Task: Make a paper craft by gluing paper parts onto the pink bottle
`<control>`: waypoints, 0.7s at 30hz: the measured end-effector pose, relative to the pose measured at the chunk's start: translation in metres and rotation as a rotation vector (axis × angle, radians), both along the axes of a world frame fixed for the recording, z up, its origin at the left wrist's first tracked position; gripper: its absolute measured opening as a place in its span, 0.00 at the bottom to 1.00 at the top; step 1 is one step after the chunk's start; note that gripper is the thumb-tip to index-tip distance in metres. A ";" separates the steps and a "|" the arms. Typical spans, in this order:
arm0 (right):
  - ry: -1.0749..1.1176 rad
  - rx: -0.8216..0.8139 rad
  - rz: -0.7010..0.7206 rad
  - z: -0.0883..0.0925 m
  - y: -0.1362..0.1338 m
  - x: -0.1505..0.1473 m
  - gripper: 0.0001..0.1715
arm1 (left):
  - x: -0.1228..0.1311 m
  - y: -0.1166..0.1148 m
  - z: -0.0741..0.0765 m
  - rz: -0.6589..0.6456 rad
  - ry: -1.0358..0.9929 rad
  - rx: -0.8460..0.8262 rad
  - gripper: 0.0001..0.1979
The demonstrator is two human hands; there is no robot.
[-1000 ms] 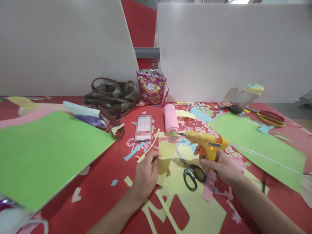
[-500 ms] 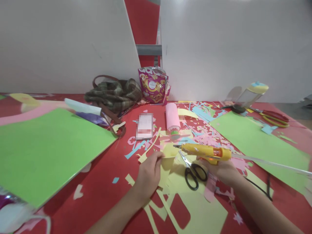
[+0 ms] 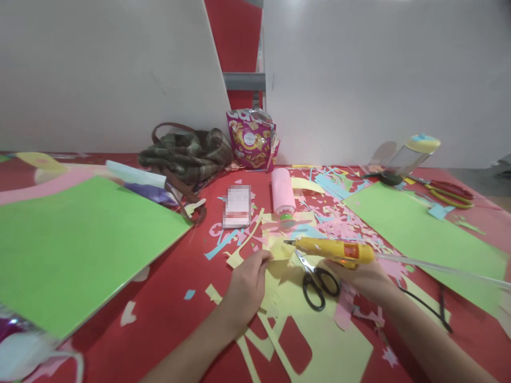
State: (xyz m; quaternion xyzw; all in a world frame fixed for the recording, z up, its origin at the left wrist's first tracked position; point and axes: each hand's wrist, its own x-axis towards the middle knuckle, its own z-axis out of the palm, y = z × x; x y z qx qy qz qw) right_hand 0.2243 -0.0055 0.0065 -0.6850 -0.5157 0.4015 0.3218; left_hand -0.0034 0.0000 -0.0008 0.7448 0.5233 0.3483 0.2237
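My left hand [image 3: 249,282] is closed on a small pale yellow paper piece [image 3: 281,249], pinched at its left edge by thumb and fingers. My right hand [image 3: 359,274] grips a yellow hot glue gun [image 3: 333,250] from below; its dark nozzle points left, just over the yellow paper piece. A clear glue stick [image 3: 431,264] trails out of the gun's back to the right. Scissors [image 3: 318,284] with black handles lie beneath the gun on cut pale yellow sheets [image 3: 335,340]. Whether the nozzle touches the paper I cannot tell.
A pink paper-wrapped cylinder [image 3: 282,191] and a phone-like blurred rectangle [image 3: 237,206] lie ahead. Green boards [image 3: 88,244] flank both sides. A snack bag [image 3: 252,139], a plaid cloth bag [image 3: 187,154] and a clear bottle [image 3: 413,154] stand behind. Paper scraps [image 3: 347,226] litter the red table.
The glue gun has shifted slightly left and down, its nozzle staying over the yellow paper. My left hand and the paper have moved a little to the right.
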 end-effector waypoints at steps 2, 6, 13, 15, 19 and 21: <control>-0.010 -0.003 0.032 0.004 -0.001 -0.003 0.09 | 0.000 0.000 0.000 0.003 0.003 -0.003 0.08; -0.081 -0.021 0.041 0.012 -0.001 -0.007 0.08 | 0.000 0.000 0.000 -0.005 0.021 -0.001 0.08; -0.072 0.031 0.077 0.017 0.000 -0.010 0.04 | 0.000 -0.001 0.002 -0.017 0.038 -0.005 0.08; -0.091 0.026 0.071 0.017 0.000 -0.010 0.03 | 0.000 -0.001 0.002 -0.018 0.037 -0.005 0.08; -0.115 0.022 0.035 0.013 0.000 -0.008 0.03 | 0.000 -0.001 0.002 -0.016 0.034 0.014 0.08; -0.125 0.023 0.018 0.010 0.001 -0.006 0.02 | 0.000 -0.001 0.002 -0.018 0.032 0.016 0.08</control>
